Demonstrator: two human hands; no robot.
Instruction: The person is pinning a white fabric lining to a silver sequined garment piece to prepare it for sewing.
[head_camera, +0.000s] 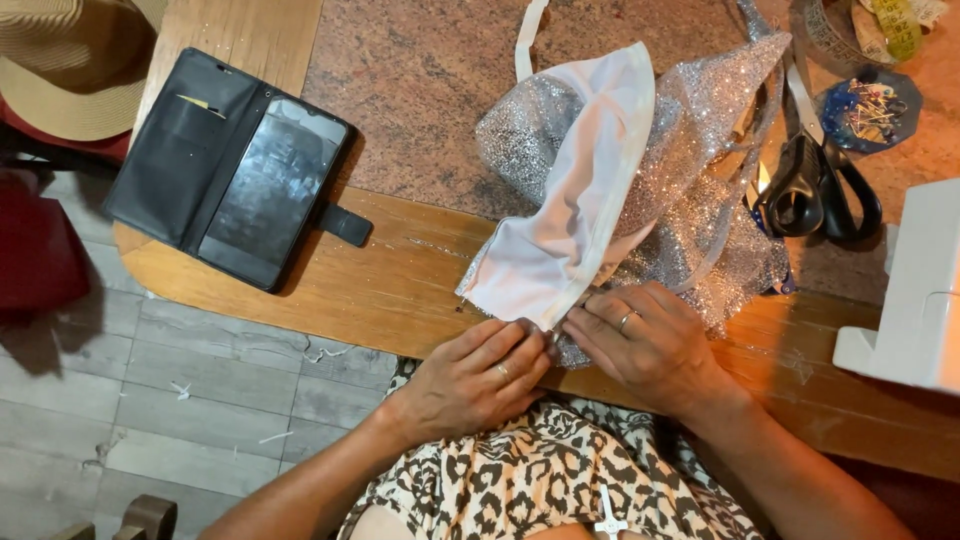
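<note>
**Fingers pinched on garment hem, bench edge**

Fingers (520, 345) of left hand (475, 380) and right hand (650, 345) are closed together on the lower corner of a silver sequinned garment (700, 150) with white lining (575, 190), lying at the wooden bench (400, 290) front edge. Lining edge looks raw; judged unfinished. Scissors (820, 185), pin dish (868, 110), phone in black wallet case (235, 165), straw hat (70, 60) and white sewing machine (915, 290) nearby.

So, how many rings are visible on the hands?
2: a ring on the left hand, a silver ring on the right hand. Others may be hidden.
</note>
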